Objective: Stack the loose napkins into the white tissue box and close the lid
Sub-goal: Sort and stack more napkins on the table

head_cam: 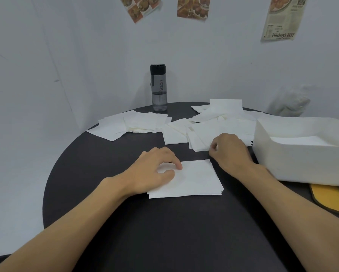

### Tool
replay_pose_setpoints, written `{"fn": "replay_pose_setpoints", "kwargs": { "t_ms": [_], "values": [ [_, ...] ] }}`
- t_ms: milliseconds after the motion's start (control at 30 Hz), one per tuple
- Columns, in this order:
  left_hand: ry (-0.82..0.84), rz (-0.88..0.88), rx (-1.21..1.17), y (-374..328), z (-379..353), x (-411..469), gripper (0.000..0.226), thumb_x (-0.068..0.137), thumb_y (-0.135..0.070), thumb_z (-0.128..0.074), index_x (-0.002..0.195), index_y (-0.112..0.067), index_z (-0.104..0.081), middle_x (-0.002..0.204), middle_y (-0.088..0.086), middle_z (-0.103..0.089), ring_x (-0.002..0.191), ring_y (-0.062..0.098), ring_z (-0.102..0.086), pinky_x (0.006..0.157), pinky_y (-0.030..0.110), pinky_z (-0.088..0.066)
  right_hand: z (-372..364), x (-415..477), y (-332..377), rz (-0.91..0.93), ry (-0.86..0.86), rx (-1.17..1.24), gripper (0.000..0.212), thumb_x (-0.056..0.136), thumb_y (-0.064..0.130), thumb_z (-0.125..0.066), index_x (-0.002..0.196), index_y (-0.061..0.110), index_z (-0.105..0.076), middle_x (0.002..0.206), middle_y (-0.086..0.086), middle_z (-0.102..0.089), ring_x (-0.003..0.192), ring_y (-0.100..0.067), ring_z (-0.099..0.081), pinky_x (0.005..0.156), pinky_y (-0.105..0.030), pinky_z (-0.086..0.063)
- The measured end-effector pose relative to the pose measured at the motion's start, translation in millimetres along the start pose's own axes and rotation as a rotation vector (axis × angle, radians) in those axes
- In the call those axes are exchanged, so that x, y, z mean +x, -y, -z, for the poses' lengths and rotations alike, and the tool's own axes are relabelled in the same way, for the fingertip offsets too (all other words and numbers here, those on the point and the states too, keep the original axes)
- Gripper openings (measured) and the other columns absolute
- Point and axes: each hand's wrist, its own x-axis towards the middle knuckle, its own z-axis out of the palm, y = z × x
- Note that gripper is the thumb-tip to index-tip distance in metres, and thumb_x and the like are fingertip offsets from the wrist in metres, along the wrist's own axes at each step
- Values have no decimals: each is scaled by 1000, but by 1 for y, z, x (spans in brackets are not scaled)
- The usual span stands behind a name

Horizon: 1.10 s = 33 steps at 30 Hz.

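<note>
Resting left hand (153,169) on napkin stack (196,179)

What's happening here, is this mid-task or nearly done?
Mid-task. A person is tidying napkins at a round black table. Their left hand rests on a small squared-up stack in front of them. The right hand has its fingers curled at the edge of the loose napkins behind; whether it pinches one is unclear. Many napkins lie spread across the table. The white tissue box on the right is open, with some napkins already inside.
</note>
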Motion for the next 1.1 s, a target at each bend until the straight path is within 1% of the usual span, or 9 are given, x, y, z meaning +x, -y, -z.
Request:
{"fn": "replay_pose_setpoints", "kwargs": {
  "t_ms": [167,333,400,533,633,800,900,967,1100],
  "values": [
    [-9,-9,17,1,-1,-2,30,82,-36,-47,103,-44,-67,112,-30,-52,112,-4,-43,98,21,-21,1,1,-3,-15,-96,-20,15,92,11,-50,86,5,-62,87,-9,-65,81,-31,-58,69,-37,-43],
    [-58,-8,-15,6,-3,-1,23,91,-33,-50,102,-41,-69,111,-29,-54,114,-2,-45,103,28,-27,24,-4,2,118,-399,353,6,95,5,-49,89,5,-50,83,-12,-61,74,-35,-52,63,-42,-40],
    [-167,-1,-60,6,-4,-1,20,93,-32,-53,100,-40,-70,109,-26,-58,110,-2,-49,102,31,-35,35,-11,9,188,-403,476,6,97,5,-47,92,8,-47,90,-12,-65,82,-35,-58,69,-46,-46],
    [-502,89,-303,-9,9,6,20,98,-21,-60,116,-29,-65,107,-19,-62,83,-11,-54,78,20,-40,49,-20,21,218,-432,643,9,97,2,-45,93,10,-45,77,-5,-57,68,-20,-52,58,-23,-36],
    [-665,138,-437,-19,23,16,43,97,-27,-63,138,-23,-51,128,-16,-55,108,-6,-55,82,13,-42,56,-22,30,226,-472,785,18,96,-1,-43,87,14,-43,65,4,-45,55,-11,-38,52,-22,-30],
    [-586,192,-707,-16,27,20,72,84,-47,-75,145,-21,-46,132,-5,-64,124,9,-58,108,31,-43,61,-21,38,78,-324,1124,24,98,2,-41,81,18,-46,68,-7,-47,59,-16,-42,58,-33,-45],
    [-598,212,-846,-14,25,18,48,85,-35,-77,127,-18,-61,100,3,-77,103,20,-71,96,34,-52,52,-19,38,-61,-206,1165,24,96,0,-42,79,15,-48,65,0,-50,51,-9,-43,55,-29,-41],
    [-639,200,-890,-13,23,15,25,92,-15,-72,116,-14,-65,96,0,-78,88,16,-73,80,28,-55,44,-19,37,-134,-151,1156,20,95,0,-44,80,13,-49,61,6,-48,45,-6,-41,50,-24,-36],
    [-725,217,-937,-12,22,12,12,92,-7,-69,103,-11,-69,96,2,-78,84,14,-73,78,25,-57,38,-20,35,-156,-19,1200,9,98,4,-48,94,11,-52,75,-4,-62,61,-18,-55,56,-27,-49]
  ]
}}
